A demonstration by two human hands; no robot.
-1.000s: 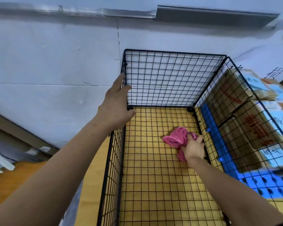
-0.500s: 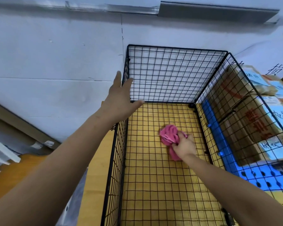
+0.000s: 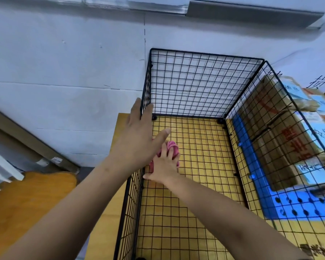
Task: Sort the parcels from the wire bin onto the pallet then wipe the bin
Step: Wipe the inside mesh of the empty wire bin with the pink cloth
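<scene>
We wipe the bin (image 3: 204, 83) floor. Our right hand (image 3: 162, 167) grips the bunched pink cloth (image 3: 172, 147), pressed down just beside the bin's left side. Our left hand (image 3: 137, 139) lies flat, fingers (image 3: 135, 113) straight, on that side's rim above it and steadies the bin. We should press evenly and reach the corners. Right of the hands, parcels (image 3: 281, 139) sit on the blue pallet (image 3: 261, 177). The left hand partly hides the cloth.

The place looks like a parcel storeroom or a small warehouse corner. A black wire bin (image 3: 206, 54) stands on a yellow wooden floor (image 3: 99, 231) against a plain white panelled wall (image 3: 64, 72). Just beside it, a blue plastic pallet (image 3: 296, 205) with round holes carries stacked brown cardboard boxes (image 3: 278, 147), printed in red and stuck with pale shipping labels (image 3: 312, 170).
</scene>
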